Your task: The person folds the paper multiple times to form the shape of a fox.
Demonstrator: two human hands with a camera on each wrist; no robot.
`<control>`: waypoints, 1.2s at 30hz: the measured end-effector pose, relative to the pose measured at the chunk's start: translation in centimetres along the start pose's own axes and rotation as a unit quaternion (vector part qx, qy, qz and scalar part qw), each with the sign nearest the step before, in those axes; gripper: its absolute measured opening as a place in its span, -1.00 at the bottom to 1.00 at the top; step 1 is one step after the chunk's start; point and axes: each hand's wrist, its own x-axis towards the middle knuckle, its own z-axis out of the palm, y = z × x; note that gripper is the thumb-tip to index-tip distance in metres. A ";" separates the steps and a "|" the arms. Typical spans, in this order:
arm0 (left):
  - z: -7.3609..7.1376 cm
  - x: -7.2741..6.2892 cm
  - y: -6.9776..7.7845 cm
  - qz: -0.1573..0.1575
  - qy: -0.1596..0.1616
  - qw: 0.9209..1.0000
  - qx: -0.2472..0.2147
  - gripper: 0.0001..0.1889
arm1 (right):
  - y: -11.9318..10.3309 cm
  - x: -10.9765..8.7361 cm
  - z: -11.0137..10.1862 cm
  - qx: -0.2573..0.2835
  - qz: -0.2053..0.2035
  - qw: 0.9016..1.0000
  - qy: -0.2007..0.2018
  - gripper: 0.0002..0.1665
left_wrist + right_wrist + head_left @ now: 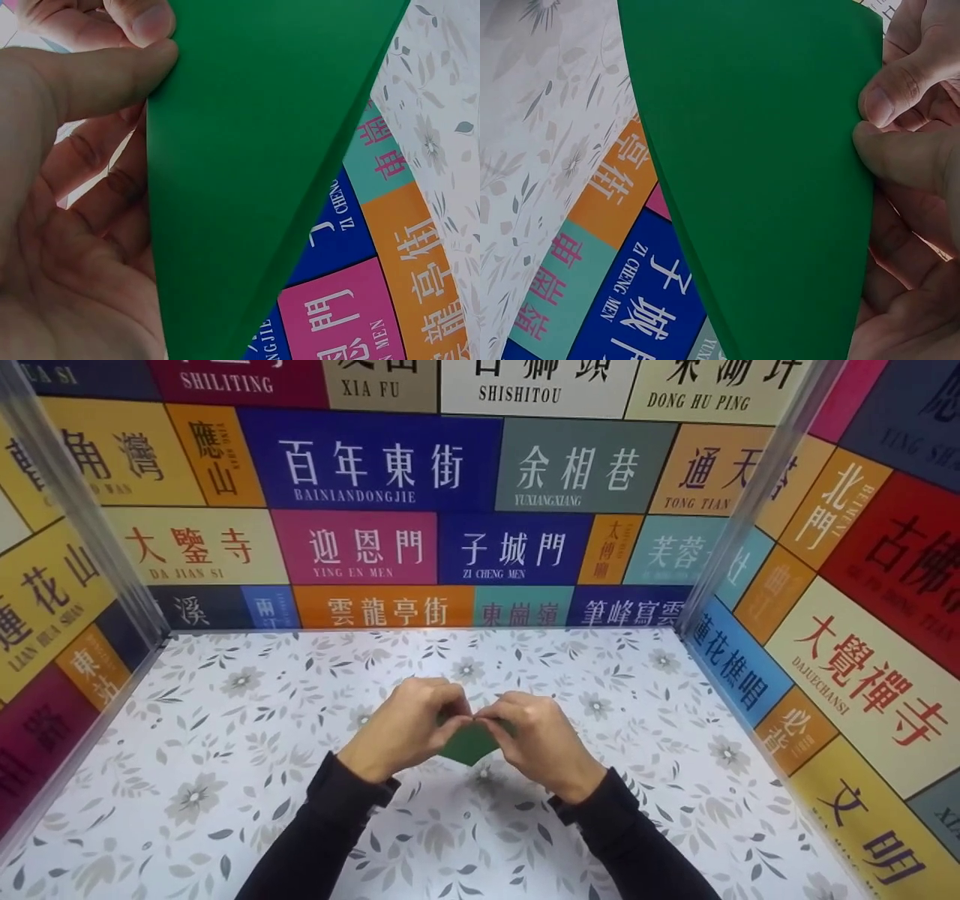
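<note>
A sheet of green paper point(466, 747), folded with its layers slightly apart along one edge, is held up between both hands above the table. My left hand point(412, 725) pinches its near edge between thumb and fingers. Right beside it, my right hand point(546, 739) pinches the same edge, the two thumbs almost touching. In the left wrist view the paper point(247, 150) tapers downward past the left thumb. The right wrist view shows the paper point(765, 165) beside the right thumb. Most of the sheet is hidden behind the hands in the head view.
Under the hands lies a white tabletop point(247, 735) printed with grey flowers and leaves. Panels of colourful signs with Chinese lettering form a back wall point(367, 457) and side walls. Clear strips point(739, 525) run up the corners.
</note>
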 end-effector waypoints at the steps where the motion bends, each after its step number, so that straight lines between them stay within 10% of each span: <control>1: 0.0 0.0 0.0 0.001 -0.001 1.000 -0.001 -0.91 | 0.0 0.0 0.0 0.004 -0.001 1.000 0.000 -0.86; 36: -2.0 -0.3 -1.0 -0.016 -0.010 1.000 -0.001 -0.93 | 1.1 0.1 -1.3 0.024 0.014 1.000 -0.010 -0.89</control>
